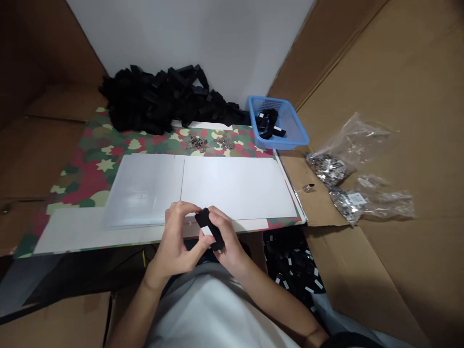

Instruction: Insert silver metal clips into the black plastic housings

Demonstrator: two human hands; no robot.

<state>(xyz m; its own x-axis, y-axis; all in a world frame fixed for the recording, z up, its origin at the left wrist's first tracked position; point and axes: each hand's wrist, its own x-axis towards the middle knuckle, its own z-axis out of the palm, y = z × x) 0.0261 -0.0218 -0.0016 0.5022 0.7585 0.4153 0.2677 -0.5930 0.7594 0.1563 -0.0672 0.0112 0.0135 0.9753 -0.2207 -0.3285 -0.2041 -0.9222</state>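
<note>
A small black oblong piece with a white label (208, 223) is held up between both hands, just over the near edge of the table. My left hand (178, 241) pinches it, with fingertips at its upper end and the thumb by the white label. My right hand (229, 240) closes round its right side, thumb along the top. Behind the hands lie white sheets (232, 186) on the table. Two little heaps of small metal parts, a left heap (196, 143) and a right heap (224, 142), sit farther back on the camouflage-patterned cover (145, 143).
A large pile of black pieces (155, 99) lies against the back wall. At back right stands a blue basket (299, 133) with several black pieces. Clear bags of metal parts (328, 169) rest on cardboard to the right. Below, many labelled black pieces (290, 258) fill a space.
</note>
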